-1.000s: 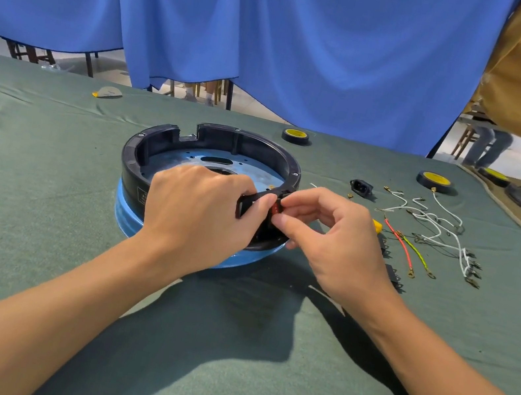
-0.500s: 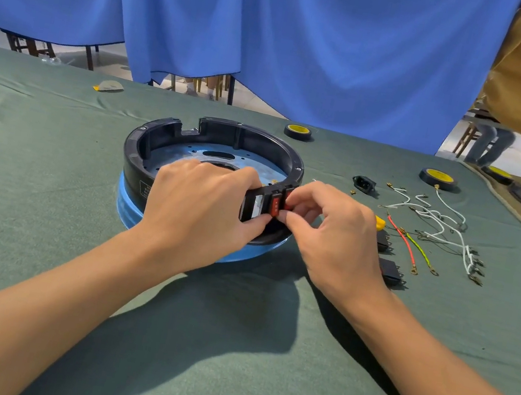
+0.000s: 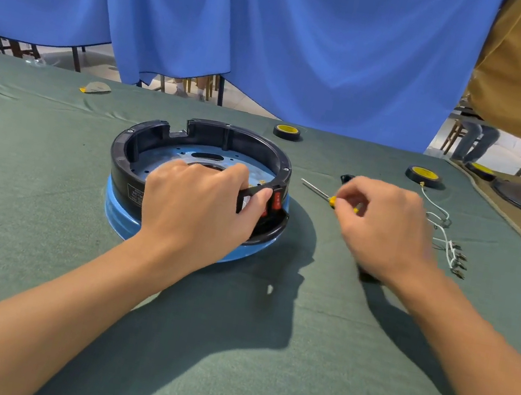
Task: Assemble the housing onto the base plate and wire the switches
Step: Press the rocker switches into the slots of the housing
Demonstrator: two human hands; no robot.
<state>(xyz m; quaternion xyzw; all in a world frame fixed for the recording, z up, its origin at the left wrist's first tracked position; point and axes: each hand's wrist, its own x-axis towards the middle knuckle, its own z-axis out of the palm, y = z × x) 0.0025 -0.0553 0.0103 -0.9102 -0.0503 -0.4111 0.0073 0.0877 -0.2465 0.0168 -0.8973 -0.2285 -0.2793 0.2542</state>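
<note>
Three tape rolls, two hands, one housing, one base plate, one screwdriver.

Housing sits on base plate, mid worktop. Switches in housing wall at approx 4 o'clock; left hand over the rim there, thumb next to them. Screwdriver at 3 o'clock of housing, just apart, shaft twd it, right hand on its handle. Wires further out at 3. Tape roll at 1 o'clock, 2nd tape roll at 2, behind the wires. Curtain hangs behind worktop's far edge
</note>
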